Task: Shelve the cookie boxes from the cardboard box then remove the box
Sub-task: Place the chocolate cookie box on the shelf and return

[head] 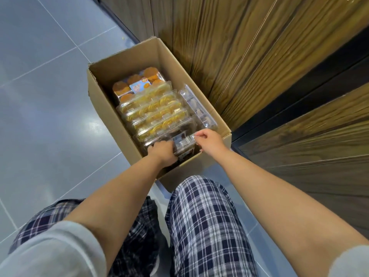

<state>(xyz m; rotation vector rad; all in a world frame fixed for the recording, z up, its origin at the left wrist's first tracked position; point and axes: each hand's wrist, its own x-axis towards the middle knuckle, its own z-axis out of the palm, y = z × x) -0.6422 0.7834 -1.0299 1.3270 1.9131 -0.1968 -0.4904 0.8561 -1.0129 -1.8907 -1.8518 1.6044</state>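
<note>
An open cardboard box (111, 104) stands on the floor against a wooden shelf unit. Inside it lie several clear plastic cookie boxes: yellow cookies (153, 108) in the middle, brown cakes (137, 80) at the far end, pale ones (196, 105) along the right wall. At the near end sits a clear box of dark cookies (182, 143). My left hand (162, 151) grips its left end, fingers curled down into the carton. My right hand (208, 139) pinches its right end from above.
The wooden shelf unit (249, 62) rises to the right of the carton, with a dark shelf gap (311, 90) between its boards. Grey tiled floor (40, 96) spreads to the left. My knees in plaid shorts are just below the carton.
</note>
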